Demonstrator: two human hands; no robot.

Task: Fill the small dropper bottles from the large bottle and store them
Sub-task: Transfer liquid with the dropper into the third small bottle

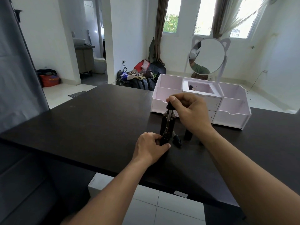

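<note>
On the dark table (97,120) stands the large dark bottle (172,125). In front of it my left hand (151,147) grips a small dark dropper bottle (164,141) that stands on the table. My right hand (192,113) pinches the black rubber bulb of a dropper (169,106); its glass pipette (168,123) points straight down at the small bottle's mouth. A second dropper cap (177,140) lies on the table just right of the small bottle. Another small dark bottle (188,135) stands behind my right wrist, partly hidden.
A white and pink organizer (230,116) with open compartments, small drawers and a round cat-ear mirror (207,56) stands behind the bottles. A dark object (190,87) lies in its middle compartment. The table's near edge runs below my forearms.
</note>
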